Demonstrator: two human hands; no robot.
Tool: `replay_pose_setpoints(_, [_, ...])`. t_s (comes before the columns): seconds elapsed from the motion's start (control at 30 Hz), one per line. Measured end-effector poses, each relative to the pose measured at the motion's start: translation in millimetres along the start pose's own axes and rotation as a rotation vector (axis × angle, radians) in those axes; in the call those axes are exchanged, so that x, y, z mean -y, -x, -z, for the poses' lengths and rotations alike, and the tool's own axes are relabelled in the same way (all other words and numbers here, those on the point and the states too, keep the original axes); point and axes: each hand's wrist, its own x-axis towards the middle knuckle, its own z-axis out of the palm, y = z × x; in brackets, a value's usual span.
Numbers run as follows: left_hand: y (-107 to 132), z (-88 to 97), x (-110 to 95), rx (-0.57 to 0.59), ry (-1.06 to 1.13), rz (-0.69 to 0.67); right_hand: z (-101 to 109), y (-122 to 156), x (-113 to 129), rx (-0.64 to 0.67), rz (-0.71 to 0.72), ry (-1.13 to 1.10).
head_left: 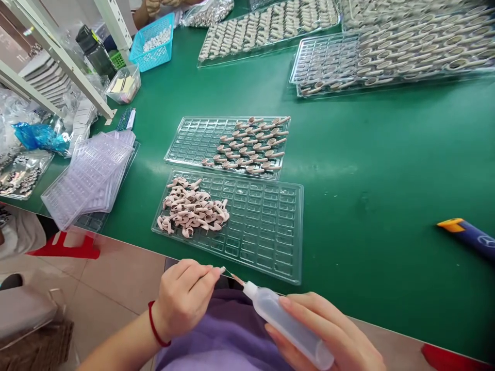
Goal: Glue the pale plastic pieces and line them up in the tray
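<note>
My left hand [185, 296] is closed in a pinch on a thin needle-like pin, held at the tip of a small clear squeeze bottle [286, 322]. My right hand [328, 335] wraps around that bottle, nozzle pointing left and up. Both hands hover over my lap, just below the table edge. Right in front lies a clear plastic tray [263, 226] with a loose heap of small pink parts [191, 208] at its left end. Behind it a second clear tray [193, 141] holds pink parts [251, 147] set in rows on its right half.
A stack of clear trays [91, 175] sits at the left. Large trays full of parts [386, 56] line the far side of the green table [386, 180]. A blue basket [154, 41], a white shelf frame [69, 67] and a yellow-blue tool [467, 234] are nearby.
</note>
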Motion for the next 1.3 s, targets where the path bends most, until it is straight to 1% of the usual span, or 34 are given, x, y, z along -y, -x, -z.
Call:
replay_pose_setpoints(0.43, [-1.0, -0.8, -0.5, -0.01, 0.011, 0.0, -1.2, 6.2, -2.7, -0.005, -0.003, 0.053])
replay_pose_setpoints(0.6, [-0.6, -0.8, 0.8, -0.019, 0.011, 0.0, 0.4, 3.4, -2.5, -0.009, 0.017, 0.006])
replay_pose_setpoints(0.7, [2.9, 0.0, -1.9, -0.034, 0.057, 0.062, 2.0, 5.6, 0.1, -0.033, -0.029, -0.017])
replay_pose_setpoints(0.77, [5.9, 0.8, -8.2, -0.055, 0.153, 0.158, 0.9, 8.8, 2.9, -0.059, -0.093, 0.007])
replay_pose_setpoints(0.8, [7.4, 1.0, -12.7, -0.06, 0.224, 0.229, -0.8, 10.2, 4.6, -0.069, -0.122, 0.019])
replay_pose_setpoints(0.83, [8.9, 0.9, -17.7, -0.052, 0.31, 0.329, -3.3, 11.2, 6.3, -0.068, -0.145, 0.026])
replay_pose_setpoints(0.87, [10.2, 0.3, -23.0, -0.027, 0.41, 0.465, -6.4, 11.5, 8.2, -0.063, -0.154, 0.029])
replay_pose_setpoints(0.9, [11.4, -1.0, -28.0, 0.017, 0.523, 0.637, -10.1, 11.0, 10.0, -0.056, -0.148, 0.03])
replay_pose_setpoints(1.0, [15.5, -9.1, -38.5, 0.152, 0.922, 1.205, -22.2, 5.6, 13.7, -0.04, -0.081, 0.056])
replay_pose_setpoints(1.03, [17.0, -12.9, -40.1, 0.163, 1.051, 1.346, -26.0, 3.3, 14.1, -0.046, -0.051, 0.062])
replay_pose_setpoints(1.07, [18.7, -17.0, -40.9, 0.149, 1.164, 1.445, -29.3, 1.2, 14.1, -0.06, -0.025, 0.066])
replay_pose_setpoints(1.1, [20.3, -21.1, -41.1, 0.116, 1.251, 1.508, -32.0, -0.3, 13.7, -0.074, -0.007, 0.069])
replay_pose_setpoints(1.17, [22.9, -27.9, -40.6, 0.034, 1.35, 1.57, -35.7, -1.2, 12.1, -0.102, 0.013, 0.079])
replay_pose_setpoints(1.23, [23.6, -32.0, -40.1, -0.021, 1.384, 1.593, -37.4, 0.3, 10.3, -0.11, 0.01, 0.105])
replay_pose_setpoints(1.3, [22.1, -33.4, -40.3, -0.036, 1.398, 1.595, -38.1, 2.9, 8.7, -0.111, 0.002, 0.128])
